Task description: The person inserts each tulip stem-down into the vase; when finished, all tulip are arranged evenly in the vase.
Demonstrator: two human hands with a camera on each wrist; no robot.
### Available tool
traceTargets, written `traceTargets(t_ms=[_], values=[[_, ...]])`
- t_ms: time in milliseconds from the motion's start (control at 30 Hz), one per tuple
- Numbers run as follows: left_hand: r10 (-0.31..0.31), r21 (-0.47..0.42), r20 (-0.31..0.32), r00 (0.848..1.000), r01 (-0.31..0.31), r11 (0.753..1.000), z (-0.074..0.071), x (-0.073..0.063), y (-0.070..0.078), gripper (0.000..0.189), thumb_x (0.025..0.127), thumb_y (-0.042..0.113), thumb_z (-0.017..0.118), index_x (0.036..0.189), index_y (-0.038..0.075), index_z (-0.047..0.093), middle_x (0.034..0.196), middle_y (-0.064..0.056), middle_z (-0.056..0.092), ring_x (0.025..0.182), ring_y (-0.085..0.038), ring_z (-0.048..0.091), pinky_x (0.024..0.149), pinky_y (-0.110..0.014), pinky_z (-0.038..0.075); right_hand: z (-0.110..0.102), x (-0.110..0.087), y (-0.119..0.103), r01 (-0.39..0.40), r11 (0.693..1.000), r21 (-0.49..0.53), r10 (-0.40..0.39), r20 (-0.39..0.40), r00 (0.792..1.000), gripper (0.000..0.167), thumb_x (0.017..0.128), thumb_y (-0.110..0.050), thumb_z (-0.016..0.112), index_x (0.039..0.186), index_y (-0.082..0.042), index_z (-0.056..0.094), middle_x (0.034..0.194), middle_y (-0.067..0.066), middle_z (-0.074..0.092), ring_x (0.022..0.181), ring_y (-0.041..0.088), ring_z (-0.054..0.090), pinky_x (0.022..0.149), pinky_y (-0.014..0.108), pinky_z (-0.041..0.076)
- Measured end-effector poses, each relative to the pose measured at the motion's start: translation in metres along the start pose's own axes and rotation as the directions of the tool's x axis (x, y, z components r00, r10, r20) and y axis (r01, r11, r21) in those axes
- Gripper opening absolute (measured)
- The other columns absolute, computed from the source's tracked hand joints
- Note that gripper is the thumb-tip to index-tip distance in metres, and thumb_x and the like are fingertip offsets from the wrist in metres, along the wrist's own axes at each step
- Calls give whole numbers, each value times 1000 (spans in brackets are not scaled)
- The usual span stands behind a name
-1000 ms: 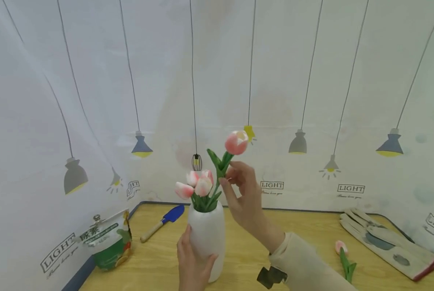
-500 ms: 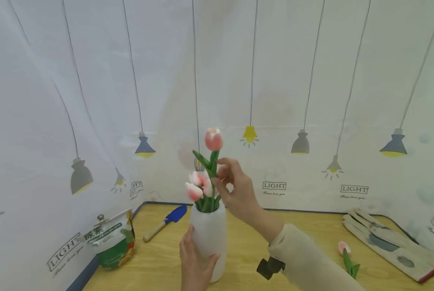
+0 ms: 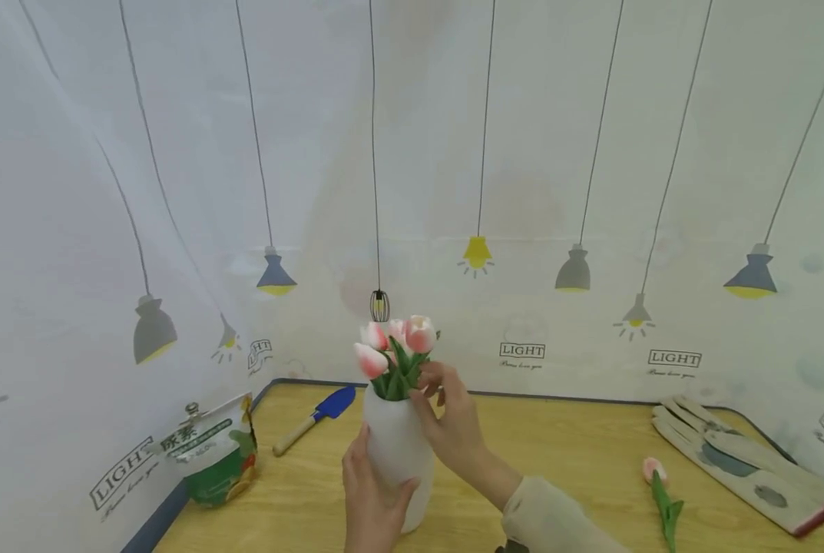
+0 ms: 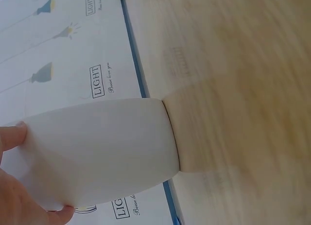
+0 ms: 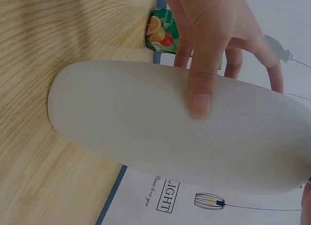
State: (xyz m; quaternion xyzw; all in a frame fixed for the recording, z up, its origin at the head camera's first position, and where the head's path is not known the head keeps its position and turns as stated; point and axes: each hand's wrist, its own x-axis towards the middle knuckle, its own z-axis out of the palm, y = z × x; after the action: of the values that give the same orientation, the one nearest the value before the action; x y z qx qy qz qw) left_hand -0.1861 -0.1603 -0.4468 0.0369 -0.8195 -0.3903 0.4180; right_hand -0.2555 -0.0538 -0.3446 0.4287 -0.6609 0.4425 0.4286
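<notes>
A white vase (image 3: 399, 453) stands upright on the wooden table, holding several pink-and-white tulips (image 3: 370, 361). My left hand (image 3: 372, 495) grips its body from the left; in the right wrist view the thumb (image 5: 200, 96) of that hand lies across the vase wall. Thumb and fingers of my right hand (image 3: 458, 422) pinch a tulip (image 3: 421, 336) low by its leaves, right at the vase mouth. That bloom sits level with the rest of the bunch, and its lower stem is hidden inside the vase. In the left wrist view the vase base (image 4: 167, 137) meets the tabletop.
A single tulip (image 3: 663, 499) lies on the table to the right, near a pair of work gloves (image 3: 743, 468). Behind the vase to the left are a blue trowel (image 3: 332, 403) and a green-and-white bag (image 3: 214, 461). A lamp-printed sheet (image 3: 522, 153) encloses the back and sides.
My right hand has brought the tulip left over the vase, then down into it, so the bloom dropped to the bunch's height. My left hand keeps its hold on the vase.
</notes>
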Motion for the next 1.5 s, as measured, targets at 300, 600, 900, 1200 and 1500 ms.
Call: traceTargets(t_ms=[300,600,900,1200,1500], values=[[-59,-4,57,997,59,998,5,0,5,100,62,18,80,140,21,17,126,-17,34,113,-41,41,84,-58,44,-11,8,1,-169,981,99,169,10,986,23,76,-9,67,92,-5,52,82,5,59,71,18,55,49,22,48],[-15,-30,53,998,16,999,15,-2,7,99,62,19,80,140,20,18,125,-16,35,112,-37,41,82,-55,45,-12,2,0,-200,979,-40,200,6,980,19,72,-6,69,85,-7,56,68,1,58,58,7,47,44,17,41],[-23,-28,66,998,25,999,22,-1,13,100,61,19,80,140,21,19,124,-16,36,110,-38,43,81,-56,45,-35,-20,5,-195,977,-85,198,25,980,13,75,-9,67,87,-7,63,81,2,56,62,8,47,44,12,37],[-1,-33,35,999,2,999,23,3,17,104,57,12,82,139,17,19,122,-19,36,111,-39,41,82,-59,45,-152,-84,66,-385,877,-287,470,346,812,6,80,-10,62,86,-10,61,67,-8,58,58,-5,46,45,16,42],[-57,-11,-28,998,57,998,4,1,9,105,53,7,84,138,17,23,123,-20,36,109,-42,42,81,-62,43,-266,-143,115,-510,461,-726,881,304,363,14,75,-19,65,77,-5,61,67,0,56,53,11,49,45,23,40]])
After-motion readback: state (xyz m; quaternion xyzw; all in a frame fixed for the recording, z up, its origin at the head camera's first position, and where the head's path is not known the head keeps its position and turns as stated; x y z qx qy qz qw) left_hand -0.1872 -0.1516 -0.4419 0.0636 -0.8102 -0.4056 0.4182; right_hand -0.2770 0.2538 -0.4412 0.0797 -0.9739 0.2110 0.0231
